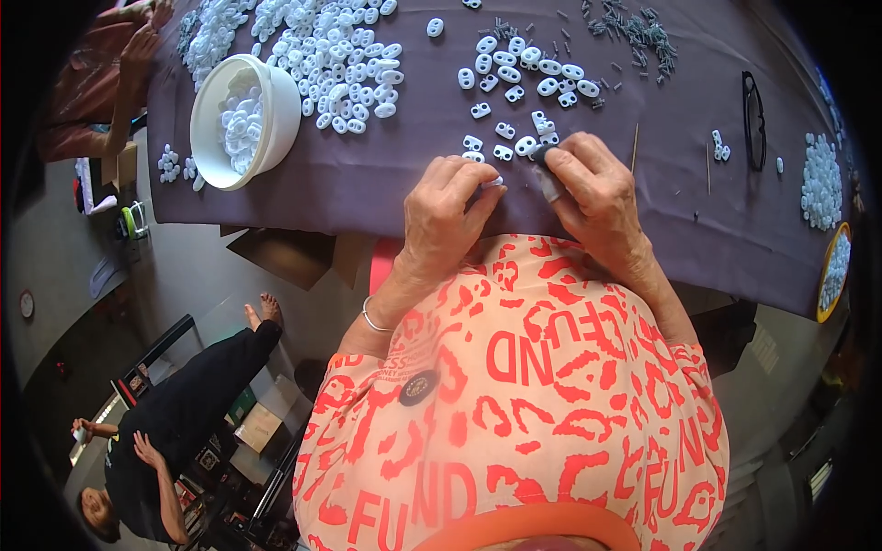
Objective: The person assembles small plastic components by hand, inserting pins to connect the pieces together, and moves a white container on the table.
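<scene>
My left hand [439,209] is closed near the table's front edge, pinching a small white plastic cord-lock piece [494,183] between thumb and fingers. Just to its right my right hand [599,195] is closed too, with a dark cover or pad [542,153] at its fingertips and a pale wrap [551,187] on a finger. What those fingers hold, if anything, is hidden. Beyond both hands lie several white oval two-holed cord locks [504,130], the closest almost touching the fingers. More two-holed ovals [503,59] are scattered farther up the cloth.
A white tub [287,115] of white pieces stands at left, beside a large pile of ovals [344,78]. Small grey springs [634,37] lie at the far side. Glasses [754,119], thin sticks [635,147] and a translucent pile [821,184] are at right. Another person [175,413] is at lower left.
</scene>
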